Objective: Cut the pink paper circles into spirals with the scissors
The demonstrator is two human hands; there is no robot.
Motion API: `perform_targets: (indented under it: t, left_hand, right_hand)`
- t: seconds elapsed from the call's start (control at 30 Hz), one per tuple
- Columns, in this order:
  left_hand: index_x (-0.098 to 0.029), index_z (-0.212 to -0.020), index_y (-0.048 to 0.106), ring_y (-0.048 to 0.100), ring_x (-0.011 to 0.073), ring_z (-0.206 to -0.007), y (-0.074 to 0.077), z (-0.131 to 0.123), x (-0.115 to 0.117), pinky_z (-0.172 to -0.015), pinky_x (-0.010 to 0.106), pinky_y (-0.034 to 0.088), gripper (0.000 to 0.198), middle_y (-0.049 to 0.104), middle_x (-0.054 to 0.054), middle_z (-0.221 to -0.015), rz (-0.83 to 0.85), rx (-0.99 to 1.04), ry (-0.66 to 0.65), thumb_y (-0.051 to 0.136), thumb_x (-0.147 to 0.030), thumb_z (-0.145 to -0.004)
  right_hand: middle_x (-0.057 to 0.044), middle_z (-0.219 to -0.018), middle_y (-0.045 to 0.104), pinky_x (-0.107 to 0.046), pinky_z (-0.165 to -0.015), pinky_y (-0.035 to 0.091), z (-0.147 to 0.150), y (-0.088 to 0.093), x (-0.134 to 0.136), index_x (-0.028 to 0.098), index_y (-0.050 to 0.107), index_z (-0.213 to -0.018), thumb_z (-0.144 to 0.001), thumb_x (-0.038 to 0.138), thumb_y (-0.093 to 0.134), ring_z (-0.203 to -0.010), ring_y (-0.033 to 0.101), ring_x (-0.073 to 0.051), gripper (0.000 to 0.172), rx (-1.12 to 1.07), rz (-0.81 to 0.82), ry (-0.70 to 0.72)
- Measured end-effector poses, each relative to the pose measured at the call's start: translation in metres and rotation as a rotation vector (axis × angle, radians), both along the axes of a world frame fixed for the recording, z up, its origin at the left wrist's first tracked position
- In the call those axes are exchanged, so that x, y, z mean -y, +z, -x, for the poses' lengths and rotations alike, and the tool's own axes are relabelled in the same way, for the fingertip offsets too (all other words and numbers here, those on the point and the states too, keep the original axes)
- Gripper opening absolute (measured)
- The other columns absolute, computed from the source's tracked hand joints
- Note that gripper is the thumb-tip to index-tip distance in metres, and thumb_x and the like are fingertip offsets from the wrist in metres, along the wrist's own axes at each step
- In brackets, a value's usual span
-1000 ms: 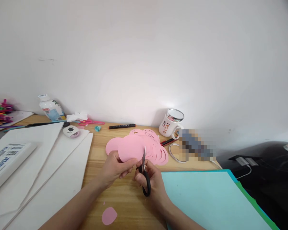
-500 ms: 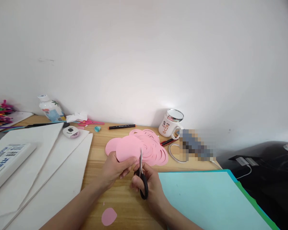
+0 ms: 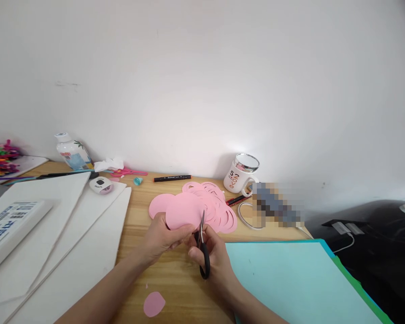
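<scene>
Left hand (image 3: 165, 238) over the front of the wooden table (image 3: 170, 281); its grip is pinched, thumb across the lower edge of a rounded pink paper piece (image 3: 182, 210), fingers behind; the piece is held in front of a loose pile of pink cutouts (image 3: 222, 211), many with curved slots, and overlaps it in view; right hand (image 3: 214, 252) close beside the left, grip curled round the black handles of the scissors (image 3: 205, 261); blades point up and away, narrow, at the piece's right edge; whether they bite the paper, cannot tell; nearer the front, a small pink petal shape (image 3: 154, 304) lies flat, a tiny pink scrap (image 3: 146, 286) just beyond it; behind the pile, a black marker (image 3: 172, 178) near the wall; white mug (image 3: 235, 180) upright, right of that; white sheets (image 3: 103, 225) to the left; a pale blue sheet (image 3: 300, 279) to the right.
</scene>
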State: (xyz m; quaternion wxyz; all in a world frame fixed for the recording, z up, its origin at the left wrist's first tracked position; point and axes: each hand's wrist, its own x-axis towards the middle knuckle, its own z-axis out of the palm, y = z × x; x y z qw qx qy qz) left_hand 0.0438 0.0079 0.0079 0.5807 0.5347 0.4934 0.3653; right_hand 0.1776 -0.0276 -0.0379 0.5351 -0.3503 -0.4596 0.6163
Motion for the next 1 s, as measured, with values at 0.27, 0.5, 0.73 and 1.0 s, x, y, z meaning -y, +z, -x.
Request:
perform_targets:
  t: [0.27, 0.5, 0.73, 1.0]
  left_hand:
    - [-0.015, -0.047, 0.049, 0.026, 0.0051, -0.038, -0.001, 0.001, 0.000, -0.037, 0.020, 0.018, 0.028, 0.033, -0.008, -0.037, -0.030, -0.001, 0.003, 0.064, -0.032, -0.063]
    - [-0.016, -0.048, 0.044, 0.025, 0.0043, -0.037, -0.005, 0.004, -0.002, -0.037, 0.019, 0.017, 0.031, 0.032, -0.009, -0.038, -0.062, 0.022, -0.011, 0.063, -0.033, -0.066]
    - [-0.016, -0.045, 0.043, 0.028, 0.0038, -0.035, -0.009, 0.006, -0.004, -0.035, 0.018, 0.019, 0.035, 0.036, -0.008, -0.036, -0.057, 0.040, -0.002, 0.064, -0.035, -0.065]
    - [-0.014, -0.053, 0.050, 0.030, 0.0038, -0.031, -0.010, 0.003, -0.003, -0.033, 0.018, 0.019, 0.033, 0.043, -0.005, -0.038, 0.022, 0.122, 0.009, 0.065, -0.040, -0.068]
  right_hand:
    - [0.008, -0.056, 0.038, -0.021, -0.046, 0.021, -0.001, 0.001, 0.001, 0.020, 0.047, -0.082, -0.067, 0.041, 0.071, -0.050, 0.026, -0.008, 0.036, 0.040, 0.014, -0.003]
    - [0.009, -0.054, 0.036, -0.020, -0.044, 0.020, -0.001, 0.003, 0.002, 0.020, 0.047, -0.079, -0.066, 0.037, 0.069, -0.048, 0.024, -0.008, 0.031, 0.064, 0.028, -0.030]
    - [0.010, -0.048, 0.040, -0.018, -0.040, 0.026, -0.001, 0.003, 0.002, 0.020, 0.047, -0.077, -0.066, 0.026, 0.063, -0.041, 0.032, -0.007, 0.020, 0.122, 0.079, -0.044]
    - [0.009, -0.043, 0.046, -0.019, -0.038, 0.026, 0.003, 0.004, 0.005, 0.020, 0.046, -0.074, -0.064, 0.026, 0.063, -0.037, 0.034, -0.007, 0.021, 0.134, 0.140, -0.029]
